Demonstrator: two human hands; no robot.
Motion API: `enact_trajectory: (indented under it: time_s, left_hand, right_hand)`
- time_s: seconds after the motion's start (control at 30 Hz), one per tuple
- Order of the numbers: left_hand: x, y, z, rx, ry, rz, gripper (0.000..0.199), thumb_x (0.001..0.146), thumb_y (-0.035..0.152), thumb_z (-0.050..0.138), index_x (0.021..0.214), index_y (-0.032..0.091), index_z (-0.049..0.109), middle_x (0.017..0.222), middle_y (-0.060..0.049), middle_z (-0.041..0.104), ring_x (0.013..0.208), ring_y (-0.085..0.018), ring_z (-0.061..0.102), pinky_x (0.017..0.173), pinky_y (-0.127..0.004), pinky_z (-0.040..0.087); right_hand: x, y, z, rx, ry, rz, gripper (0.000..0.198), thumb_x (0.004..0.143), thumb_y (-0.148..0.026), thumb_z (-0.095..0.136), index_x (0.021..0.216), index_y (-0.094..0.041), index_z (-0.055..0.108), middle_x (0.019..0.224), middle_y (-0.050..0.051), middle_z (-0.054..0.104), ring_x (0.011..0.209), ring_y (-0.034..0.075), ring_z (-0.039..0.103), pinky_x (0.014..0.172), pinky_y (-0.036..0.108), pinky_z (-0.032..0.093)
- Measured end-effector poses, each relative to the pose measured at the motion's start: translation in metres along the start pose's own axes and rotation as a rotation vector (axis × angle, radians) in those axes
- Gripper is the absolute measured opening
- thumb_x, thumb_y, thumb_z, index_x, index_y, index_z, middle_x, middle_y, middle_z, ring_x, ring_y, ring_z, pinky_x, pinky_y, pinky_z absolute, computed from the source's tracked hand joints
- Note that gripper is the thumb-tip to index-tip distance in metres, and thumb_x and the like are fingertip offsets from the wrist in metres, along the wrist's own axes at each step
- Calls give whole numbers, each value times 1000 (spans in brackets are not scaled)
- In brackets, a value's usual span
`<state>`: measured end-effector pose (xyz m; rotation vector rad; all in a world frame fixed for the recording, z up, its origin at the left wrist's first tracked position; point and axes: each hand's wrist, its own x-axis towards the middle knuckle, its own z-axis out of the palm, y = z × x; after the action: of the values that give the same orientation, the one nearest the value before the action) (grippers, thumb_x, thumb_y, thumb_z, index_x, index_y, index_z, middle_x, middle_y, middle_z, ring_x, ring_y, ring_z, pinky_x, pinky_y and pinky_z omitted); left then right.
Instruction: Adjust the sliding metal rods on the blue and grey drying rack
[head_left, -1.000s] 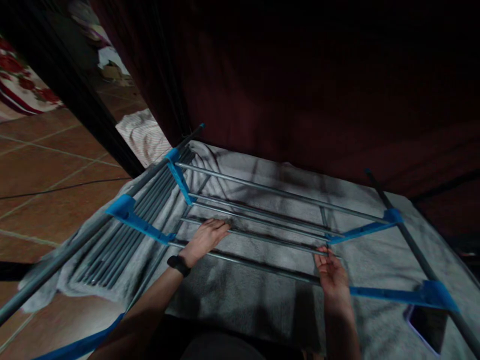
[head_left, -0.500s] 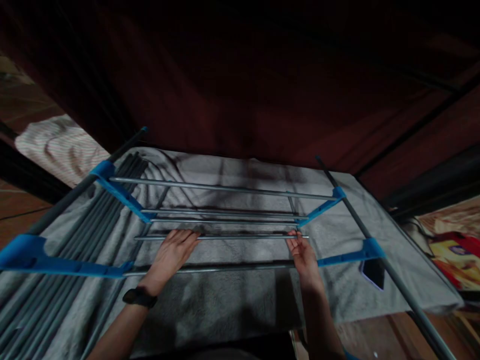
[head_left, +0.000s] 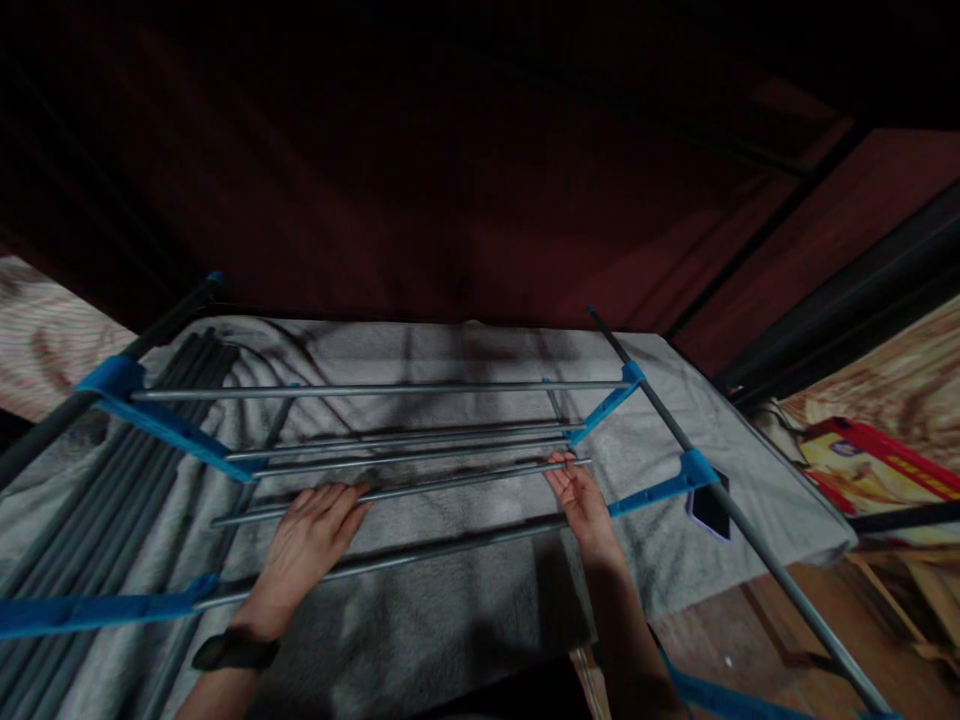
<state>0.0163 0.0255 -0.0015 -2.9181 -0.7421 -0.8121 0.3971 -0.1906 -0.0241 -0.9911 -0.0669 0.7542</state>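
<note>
My left hand (head_left: 319, 540), a dark band on its wrist, is closed over the left part of a thin grey metal rod (head_left: 457, 481). The fingers of my right hand (head_left: 581, 505) pinch the same rod close to its right end. Both rod ends look loose, apart from the blue brackets. Around it stands a partly built rack of grey tubes: a left bracket (head_left: 169, 432) and a right bracket (head_left: 602, 412) carry a back crossbar (head_left: 405, 388) and two rods nearer me. A front crossbar (head_left: 457, 543) runs below my hands to the right front bracket (head_left: 660, 487).
A grey blanket (head_left: 450, 620) lies beneath the rack. Several grey tubes (head_left: 120, 510) lie side by side at the left. A phone (head_left: 709, 513) rests by the right upright tube (head_left: 780, 580). A red and yellow package (head_left: 870, 470) is at far right; dark red cloth (head_left: 450, 230) hangs behind.
My view has turned to the right, so the rack appears farther left. Both hands stay on the rod, which now looks slanted, its left end lower in view.
</note>
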Motion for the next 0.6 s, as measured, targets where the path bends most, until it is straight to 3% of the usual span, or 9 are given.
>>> enact_trajectory:
  time_s: [0.43,0.6]
  left_hand:
    - [1,2,-8,48,85,52,24,106,34,45,104,21,65,90,-5,74,84,-24,69,83,-38,46]
    - [1,1,-9,8,32,28,24,105,36,47,106,23,67,93,-5,75,88,-25,69,84,-39,46]
  right_hand:
    - [-14,-5,14,-50,-46,14,23,70,-29,85,89,-28,72,104,2,78,105,21,72,102,43,59]
    - [-17,1,19,-9,34,28,24,69,-29,88,84,-25,70,95,1,78,97,18,73,97,38,61]
